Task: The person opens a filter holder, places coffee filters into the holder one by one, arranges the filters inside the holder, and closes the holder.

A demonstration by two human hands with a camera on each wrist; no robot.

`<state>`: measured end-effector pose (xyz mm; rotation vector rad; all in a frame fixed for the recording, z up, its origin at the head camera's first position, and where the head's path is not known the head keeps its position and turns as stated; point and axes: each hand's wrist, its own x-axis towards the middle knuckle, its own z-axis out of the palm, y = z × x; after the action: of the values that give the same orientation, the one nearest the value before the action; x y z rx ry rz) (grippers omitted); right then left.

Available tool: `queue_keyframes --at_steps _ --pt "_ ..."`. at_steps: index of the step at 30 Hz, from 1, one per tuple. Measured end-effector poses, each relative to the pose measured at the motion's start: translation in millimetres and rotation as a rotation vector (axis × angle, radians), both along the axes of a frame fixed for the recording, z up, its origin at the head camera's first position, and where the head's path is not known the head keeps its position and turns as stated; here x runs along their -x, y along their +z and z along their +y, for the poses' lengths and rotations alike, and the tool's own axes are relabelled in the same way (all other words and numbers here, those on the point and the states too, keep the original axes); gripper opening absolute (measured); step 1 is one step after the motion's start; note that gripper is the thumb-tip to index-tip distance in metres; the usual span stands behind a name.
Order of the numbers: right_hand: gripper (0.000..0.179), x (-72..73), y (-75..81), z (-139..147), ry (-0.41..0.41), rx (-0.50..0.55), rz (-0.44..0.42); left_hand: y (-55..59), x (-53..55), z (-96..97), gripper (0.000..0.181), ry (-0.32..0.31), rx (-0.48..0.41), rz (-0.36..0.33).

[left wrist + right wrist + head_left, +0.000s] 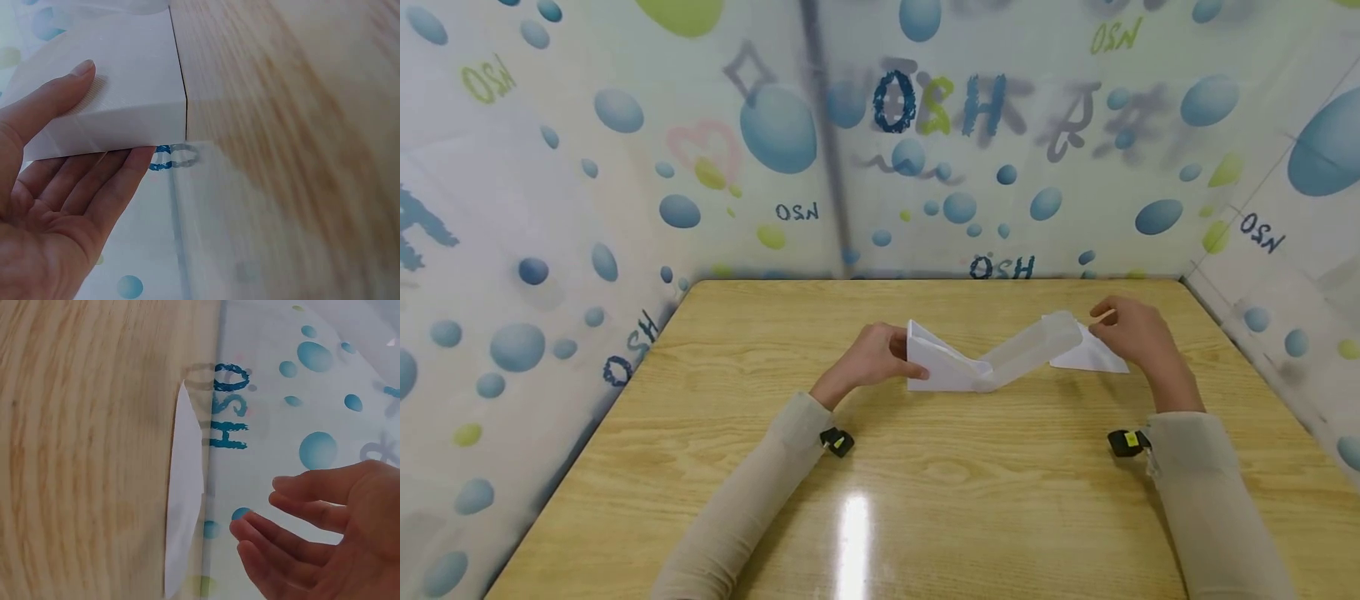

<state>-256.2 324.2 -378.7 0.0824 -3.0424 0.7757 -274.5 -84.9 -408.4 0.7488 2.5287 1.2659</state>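
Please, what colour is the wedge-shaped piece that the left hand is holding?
The wedge-shaped piece is white; it shows best in the left wrist view.

Backdrop (pixel 640 183) around table (pixel 970 483) printed H2O style, looks mirrored. Big blue-and-green "OSH" (pixel 937 104) high above table's far edge; small blue "OSH" (pixel 1002 267) right at that edge, sideways in right wrist view. Another "OSH" (pixel 630 344) beyond table's left edge. Blue "OSN" (pixel 797 212) above table's far edge, another (pixel 1262 232) past far right corner. Green ones high beyond table's far corners. Grey R-like, #-like marks, blurry.
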Motion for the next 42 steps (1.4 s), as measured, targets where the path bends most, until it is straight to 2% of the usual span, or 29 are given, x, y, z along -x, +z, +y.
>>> queue_keyframes --at_steps 9,16,24,34,42 --pt "0.052 2.7 -14.3 13 -0.030 -0.044 -0.152 -3.2 -0.5 0.6 0.037 0.011 0.008 0.000" --pt "0.062 1.4 -19.0 19 -0.060 -0.082 -0.249 -2.3 -1.0 1.0 0.038 0.007 0.016 -0.003" --pt "0.059 1.9 -18.5 21 -0.069 -0.095 -0.266 0.6 -1.3 0.6 0.038 0.012 0.019 0.004" --pt "0.044 1.2 -18.8 19 -0.101 -0.056 -0.273 0.7 -0.3 1.2 0.038 0.010 0.014 -0.009" --pt "0.044 -0.2 -15.9 14 -0.129 -0.026 -0.260 0.5 0.3 1.0 0.039 0.014 0.014 0.000"
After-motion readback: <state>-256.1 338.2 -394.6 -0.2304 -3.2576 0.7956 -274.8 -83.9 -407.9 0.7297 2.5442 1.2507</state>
